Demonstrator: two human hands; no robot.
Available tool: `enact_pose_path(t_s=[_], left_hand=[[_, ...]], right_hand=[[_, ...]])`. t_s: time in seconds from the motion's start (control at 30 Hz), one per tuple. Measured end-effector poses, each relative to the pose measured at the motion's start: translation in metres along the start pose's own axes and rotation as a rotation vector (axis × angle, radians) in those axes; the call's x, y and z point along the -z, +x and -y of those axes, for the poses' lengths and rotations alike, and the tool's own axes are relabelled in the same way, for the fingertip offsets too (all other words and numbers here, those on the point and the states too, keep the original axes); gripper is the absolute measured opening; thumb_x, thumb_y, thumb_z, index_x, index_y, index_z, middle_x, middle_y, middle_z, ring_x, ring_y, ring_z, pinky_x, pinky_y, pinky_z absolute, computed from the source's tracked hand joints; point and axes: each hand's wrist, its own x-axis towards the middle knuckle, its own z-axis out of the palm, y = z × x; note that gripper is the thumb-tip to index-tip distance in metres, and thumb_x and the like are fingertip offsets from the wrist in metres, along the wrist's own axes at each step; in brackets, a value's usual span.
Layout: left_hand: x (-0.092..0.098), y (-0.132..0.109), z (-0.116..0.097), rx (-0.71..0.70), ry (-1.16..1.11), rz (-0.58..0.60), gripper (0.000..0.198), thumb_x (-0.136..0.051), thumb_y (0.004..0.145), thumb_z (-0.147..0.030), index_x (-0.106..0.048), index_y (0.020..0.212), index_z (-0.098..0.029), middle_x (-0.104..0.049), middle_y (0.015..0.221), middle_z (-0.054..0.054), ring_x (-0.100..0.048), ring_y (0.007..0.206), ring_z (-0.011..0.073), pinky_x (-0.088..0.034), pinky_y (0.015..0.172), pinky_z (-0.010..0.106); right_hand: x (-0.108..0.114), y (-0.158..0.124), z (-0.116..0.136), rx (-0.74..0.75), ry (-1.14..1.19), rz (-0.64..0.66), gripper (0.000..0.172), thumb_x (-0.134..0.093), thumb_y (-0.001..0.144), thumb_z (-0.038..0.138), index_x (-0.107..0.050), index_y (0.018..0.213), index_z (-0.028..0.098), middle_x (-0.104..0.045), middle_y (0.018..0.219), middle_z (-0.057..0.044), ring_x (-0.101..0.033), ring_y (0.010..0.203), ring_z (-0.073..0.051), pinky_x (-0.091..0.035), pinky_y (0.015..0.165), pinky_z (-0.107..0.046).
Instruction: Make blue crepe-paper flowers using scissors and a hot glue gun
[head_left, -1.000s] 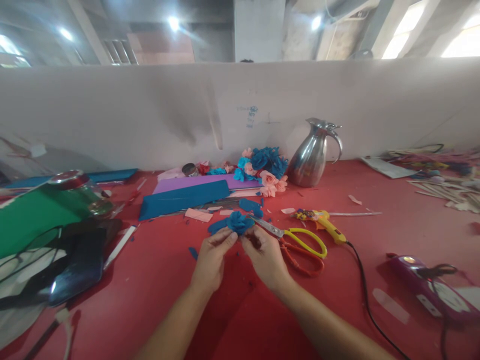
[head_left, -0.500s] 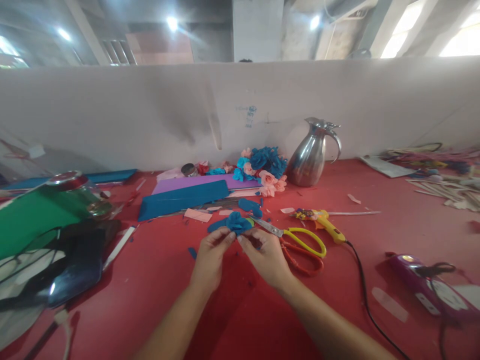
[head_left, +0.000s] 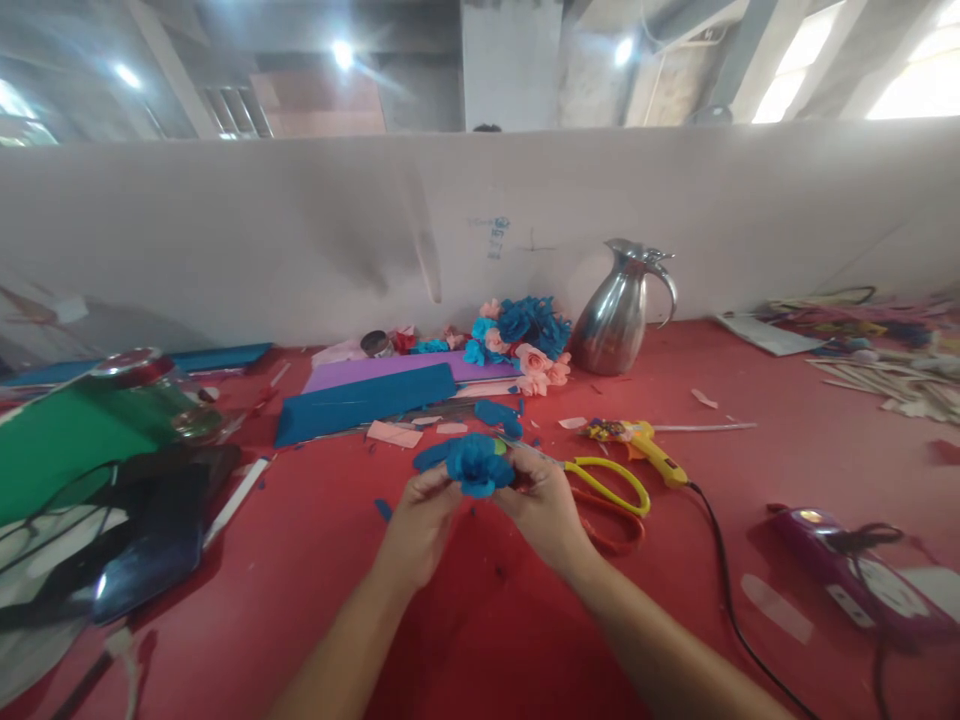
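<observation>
A blue paper flower (head_left: 477, 464) is pinched between both my hands just above the red table (head_left: 480, 620). My left hand (head_left: 420, 525) grips its left side with closed fingers. My right hand (head_left: 544, 510) holds its right side, fingers curled round the base. Yellow-handled scissors (head_left: 600, 478) lie right beside my right hand, partly over an orange-handled pair. A yellow glue gun (head_left: 649, 446) with a black cord lies a little farther right.
A pile of blue and pink paper flowers (head_left: 525, 340) and a steel jug (head_left: 622, 310) stand by the white partition. Blue and purple paper sheets (head_left: 367, 395) lie behind my hands. Green paper and black items crowd the left; a purple device (head_left: 855, 575) sits right.
Both hands have lifted the blue flower slightly and turned it toward me; its petals now face the camera more and the hands have closed in nearer each other.
</observation>
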Motion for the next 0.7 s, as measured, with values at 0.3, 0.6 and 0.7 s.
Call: enact_pose_path(t_s=[0.3,0.6,0.7], left_hand=[[-0.004,-0.005,-0.010,0.115,-0.129,0.037,0.021,-0.082,0.053,-0.014,-0.061,0.052,-0.017,-0.056,0.057,-0.005,-0.044,0.050,0.0057,-0.035,0.047,0.018],[-0.001,-0.014,-0.014,0.136,-0.034,0.162,0.022,-0.080,0.058,-0.022,-0.061,0.048,-0.015,-0.051,0.056,-0.003,-0.046,0.050,0.0074,-0.037,0.045,0.019],[-0.003,-0.012,-0.011,0.137,-0.034,0.153,0.019,-0.079,0.062,-0.026,-0.065,0.053,-0.016,-0.053,0.053,-0.003,-0.046,0.046,0.0072,-0.037,0.044,0.020]], right_hand=[[0.001,-0.002,0.008,0.025,0.099,0.166,0.007,-0.060,0.069,0.018,-0.054,0.066,0.019,-0.052,0.065,0.002,-0.046,0.058,-0.010,-0.040,0.057,-0.023],[0.006,-0.005,0.016,0.110,0.133,0.256,0.012,-0.063,0.065,0.012,-0.054,0.064,0.020,-0.051,0.063,0.004,-0.046,0.058,-0.010,-0.039,0.056,-0.022],[0.003,-0.004,0.013,-0.011,0.256,0.235,0.016,-0.070,0.062,0.015,-0.055,0.064,0.020,-0.052,0.062,0.004,-0.047,0.058,-0.010,-0.040,0.057,-0.022]])
